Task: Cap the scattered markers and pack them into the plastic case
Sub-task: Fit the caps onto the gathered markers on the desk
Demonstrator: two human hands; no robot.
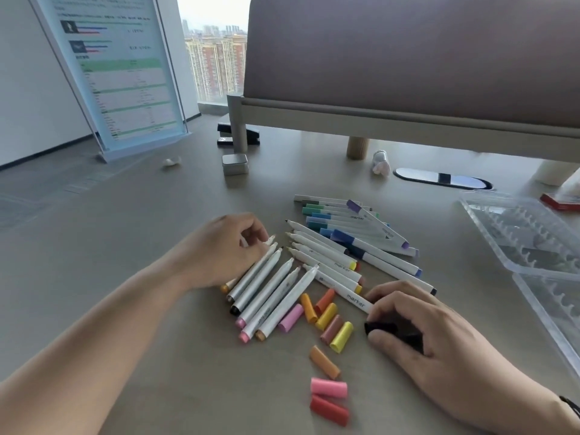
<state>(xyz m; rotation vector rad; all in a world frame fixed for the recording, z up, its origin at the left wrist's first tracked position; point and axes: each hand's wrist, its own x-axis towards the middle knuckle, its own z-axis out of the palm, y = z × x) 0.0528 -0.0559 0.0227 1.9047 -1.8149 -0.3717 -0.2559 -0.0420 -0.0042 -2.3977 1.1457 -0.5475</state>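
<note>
Markers lie at the centre of the desk (125,246) in three groups: capped markers (351,222) at 1 o'clock, uncapped white markers (326,262) at centre, and another uncapped row (270,293) fanned at 9 o'clock of those. Loose caps (326,321) in pink, orange, yellow, brown and red lie scattered at 6 o'clock of the markers. Left hand (222,249) has its fingers curled, pinching the tip end of the leftmost marker. Right hand (417,328) grips a black cap (381,327). Clear plastic case (527,240) sits open at 3 o'clock, well apart from the markers.
</note>
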